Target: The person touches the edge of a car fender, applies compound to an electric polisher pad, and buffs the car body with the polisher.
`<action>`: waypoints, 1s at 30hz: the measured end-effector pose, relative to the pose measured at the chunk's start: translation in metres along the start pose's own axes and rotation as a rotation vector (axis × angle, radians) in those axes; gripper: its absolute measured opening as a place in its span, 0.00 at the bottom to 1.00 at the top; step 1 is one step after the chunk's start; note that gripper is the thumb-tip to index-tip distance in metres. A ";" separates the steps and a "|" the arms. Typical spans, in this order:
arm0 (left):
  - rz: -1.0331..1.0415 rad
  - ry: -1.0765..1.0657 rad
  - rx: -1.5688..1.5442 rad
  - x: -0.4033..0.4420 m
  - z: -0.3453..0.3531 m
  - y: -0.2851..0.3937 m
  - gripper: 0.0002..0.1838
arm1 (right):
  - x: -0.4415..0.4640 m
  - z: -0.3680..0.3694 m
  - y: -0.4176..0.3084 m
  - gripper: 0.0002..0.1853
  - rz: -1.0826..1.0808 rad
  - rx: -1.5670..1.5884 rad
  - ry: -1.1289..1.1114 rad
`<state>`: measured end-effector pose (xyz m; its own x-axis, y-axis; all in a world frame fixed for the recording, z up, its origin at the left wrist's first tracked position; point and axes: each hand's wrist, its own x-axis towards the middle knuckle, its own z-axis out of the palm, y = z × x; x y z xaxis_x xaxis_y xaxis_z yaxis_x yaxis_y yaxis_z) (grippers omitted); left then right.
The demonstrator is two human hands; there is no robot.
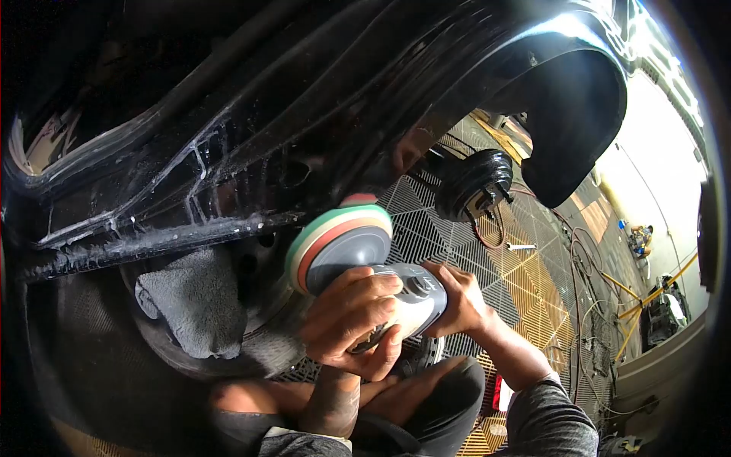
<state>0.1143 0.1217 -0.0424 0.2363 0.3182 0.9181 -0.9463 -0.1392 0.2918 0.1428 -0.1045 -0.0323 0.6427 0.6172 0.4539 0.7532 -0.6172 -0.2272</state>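
A polisher point(422, 286) with a grey and pale body is between my two hands. My left hand point(354, 324) is wrapped round its front, close behind the pad. My right hand point(459, 301) grips the rear end of the body. The round foam pad point(299, 259), layered in green, cream and orange-red with a grey backing, faces the glossy black car body panel point(343, 129). A reddish reflection shows in the panel just above the pad's edge. Whether pad and panel touch, I cannot tell.
A grey towel point(202, 305) lies over a tire point(274, 354) at left. White residue streaks the door-jamb edge point(190, 228). A black wheel hub point(480, 183), a wrench point(521, 247) and hoses point(582, 266) are on or above the grid floor point(541, 301).
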 end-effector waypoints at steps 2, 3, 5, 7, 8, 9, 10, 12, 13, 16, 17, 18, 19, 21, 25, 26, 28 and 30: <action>-0.033 0.059 -0.020 0.001 0.001 0.000 0.12 | -0.002 0.001 0.001 0.46 0.020 -0.010 -0.041; -0.006 0.028 -0.023 0.001 0.003 0.000 0.12 | -0.003 0.003 0.004 0.47 0.004 0.005 0.013; 0.027 -0.050 -0.031 0.009 0.004 0.002 0.11 | -0.003 0.002 0.007 0.47 -0.026 0.020 0.071; 0.018 -0.020 -0.031 0.008 0.009 0.001 0.12 | -0.002 -0.002 0.004 0.46 0.016 0.028 0.037; 0.011 0.018 -0.033 0.007 0.010 0.000 0.12 | 0.000 -0.003 0.004 0.46 0.015 0.036 0.024; 0.002 0.067 -0.046 -0.002 0.010 -0.001 0.12 | 0.000 -0.002 0.005 0.46 0.015 0.037 0.030; 0.002 0.062 -0.047 -0.004 0.009 -0.002 0.12 | -0.001 -0.001 0.005 0.46 0.014 0.030 0.006; 0.021 0.051 -0.022 -0.006 0.002 -0.002 0.13 | -0.003 0.002 0.002 0.46 0.020 0.029 -0.022; 0.030 0.046 -0.015 -0.007 0.000 -0.001 0.13 | -0.002 0.003 0.002 0.46 -0.003 0.037 -0.009; 0.029 0.014 -0.007 -0.003 -0.003 0.001 0.13 | 0.002 0.006 0.003 0.46 -0.050 0.070 0.042; 0.024 0.001 -0.007 0.002 -0.003 0.002 0.13 | 0.000 0.006 0.005 0.47 -0.029 0.070 0.041; 0.047 -0.029 -0.033 0.007 -0.001 0.001 0.13 | -0.001 0.006 0.008 0.48 -0.008 0.072 0.035; 0.072 -0.058 -0.057 0.015 0.002 0.001 0.12 | -0.004 0.010 0.014 0.51 -0.033 0.067 0.082; 0.065 -0.170 -0.081 0.039 0.011 0.012 0.13 | -0.006 0.013 0.017 0.52 -0.074 0.091 0.198; -0.016 -0.337 0.080 0.055 0.021 0.053 0.13 | -0.024 0.011 0.001 0.54 0.024 0.275 0.143; -0.033 -0.342 0.122 0.053 0.020 0.061 0.13 | -0.030 0.013 -0.007 0.54 0.011 0.326 0.138; -0.111 -0.334 0.200 0.040 0.010 0.082 0.17 | -0.040 0.025 -0.028 0.52 0.030 0.432 0.122; -0.086 -0.424 0.314 0.035 -0.006 0.104 0.21 | -0.049 0.036 -0.050 0.50 0.046 0.422 0.152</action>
<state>0.0225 0.1240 0.0181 0.4401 -0.0574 0.8961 -0.8234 -0.4240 0.3772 0.0784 -0.0862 -0.0739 0.6725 0.4958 0.5495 0.7360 -0.3699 -0.5671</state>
